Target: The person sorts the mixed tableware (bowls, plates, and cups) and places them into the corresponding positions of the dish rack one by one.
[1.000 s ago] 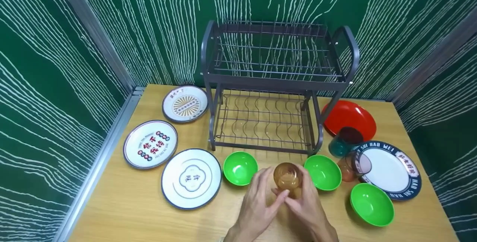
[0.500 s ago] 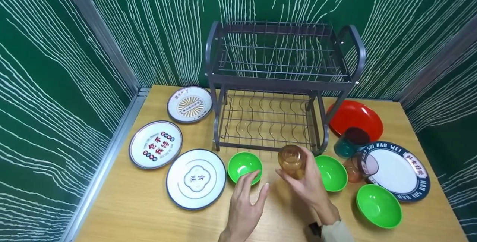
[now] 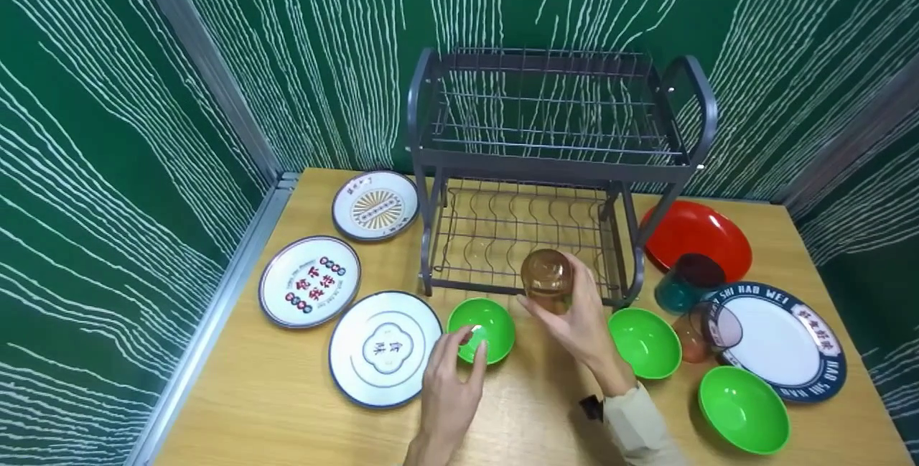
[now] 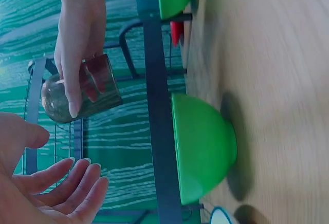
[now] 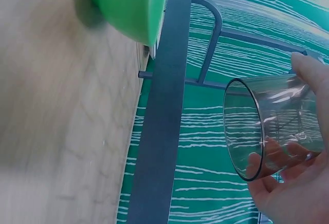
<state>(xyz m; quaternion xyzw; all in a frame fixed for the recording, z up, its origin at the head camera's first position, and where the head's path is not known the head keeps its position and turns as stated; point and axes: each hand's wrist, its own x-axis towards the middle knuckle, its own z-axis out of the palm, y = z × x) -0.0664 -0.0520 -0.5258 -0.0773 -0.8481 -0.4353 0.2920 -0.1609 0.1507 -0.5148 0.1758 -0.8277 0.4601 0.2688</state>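
My right hand (image 3: 585, 326) grips a clear amber cup (image 3: 547, 276) in front of the rack's lower shelf, thumb on one side and fingers on the other. The cup is upside down, its open rim (image 5: 261, 147) facing the table. Fingers spread and holding nothing, my left hand (image 3: 449, 390) is at the near side of a green bowl (image 3: 501, 337), its fingertips overlapping the bowl in the head view. Another green bowl (image 3: 646, 344) sits just right of my right forearm. In the left wrist view, the left palm (image 4: 20, 183) is bare.
A two-tier dark metal dish rack (image 3: 553, 163) stands at the back. Several white plates, one nearest the left bowl (image 3: 384, 387), lie left. Right are a red plate (image 3: 700, 236), a teal cup (image 3: 678, 294), a pinkish cup (image 3: 696, 340), a blue-rimmed plate (image 3: 772, 340) and a green bowl (image 3: 743, 412).
Both hands were on the amber cup a second ago. The left hand has let go and drawn left to the green bowl, while the right has carried the cup forward toward the rack.
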